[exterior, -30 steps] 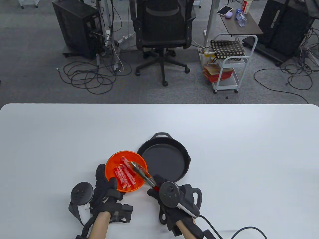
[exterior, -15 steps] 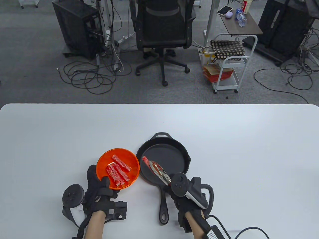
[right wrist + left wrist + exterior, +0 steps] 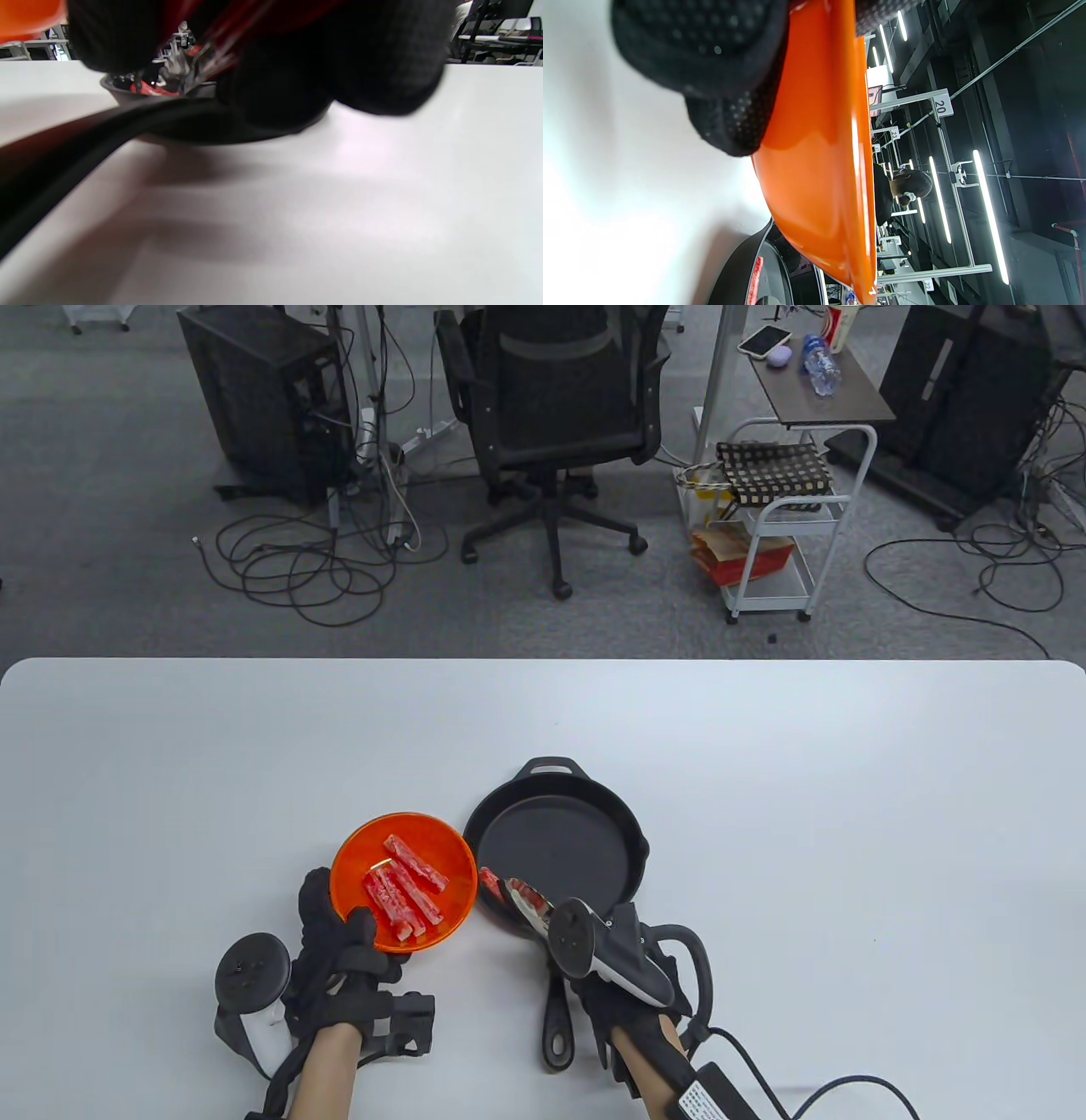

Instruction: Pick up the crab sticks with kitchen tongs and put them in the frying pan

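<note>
We find the right hand (image 3: pixel 628 984) curled round the handles of the kitchen tongs (image 3: pixel 530 899), its grip closed on them; a tracker covers most of the fingers in the table view. The tong tips clamp one crab stick (image 3: pixel 489 882), which sits low over the near-left part of the frying pan (image 3: pixel 585 848), inside the rim. We cannot tell whether the stick touches the pan floor; the right wrist view shows red and metal just above the rim but is blurred. We judge the tongs are kept squeezed so the stick does not drop before it is over the pan floor.

The left hand (image 3: pixel 339 959) holds the near edge of the orange bowl (image 3: pixel 424 836), thumb over the rim and fingers beneath, its grip closed on the bowl. The left wrist view shows the bowl tipped up off the bench (image 3: pixel 254 746). We judge this hold steadies the bowl and presents its contents toward the tongs. Several remaining crab sticks (image 3: pixel 405 886) lie side by side in it, just left of the pan.

The pan handle (image 3: pixel 557 1027) points toward the near edge, beside the right wrist. Release of the first stick appears imminent.
</note>
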A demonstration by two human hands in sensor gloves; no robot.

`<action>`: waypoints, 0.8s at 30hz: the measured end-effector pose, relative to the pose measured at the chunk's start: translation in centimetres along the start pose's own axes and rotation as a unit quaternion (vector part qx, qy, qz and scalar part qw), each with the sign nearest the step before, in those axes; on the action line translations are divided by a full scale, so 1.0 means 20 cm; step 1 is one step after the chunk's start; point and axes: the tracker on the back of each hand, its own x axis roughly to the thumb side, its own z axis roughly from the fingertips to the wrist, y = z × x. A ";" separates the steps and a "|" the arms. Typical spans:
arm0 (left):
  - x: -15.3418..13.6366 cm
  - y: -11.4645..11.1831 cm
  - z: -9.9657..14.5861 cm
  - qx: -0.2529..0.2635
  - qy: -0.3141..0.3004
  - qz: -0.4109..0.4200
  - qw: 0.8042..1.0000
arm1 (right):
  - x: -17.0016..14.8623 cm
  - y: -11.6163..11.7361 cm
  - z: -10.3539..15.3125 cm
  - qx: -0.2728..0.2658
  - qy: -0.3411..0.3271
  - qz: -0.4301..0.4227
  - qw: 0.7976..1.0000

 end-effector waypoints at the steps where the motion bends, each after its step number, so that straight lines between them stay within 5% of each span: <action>1: 0.00 0.00 0.00 -0.001 0.000 -0.001 1.000 | 0.00 0.00 0.00 -0.001 0.001 0.003 1.000; 24: 0.00 -0.01 0.00 -0.004 0.003 -0.006 1.000 | -0.03 0.00 -0.01 0.008 0.008 -0.017 1.000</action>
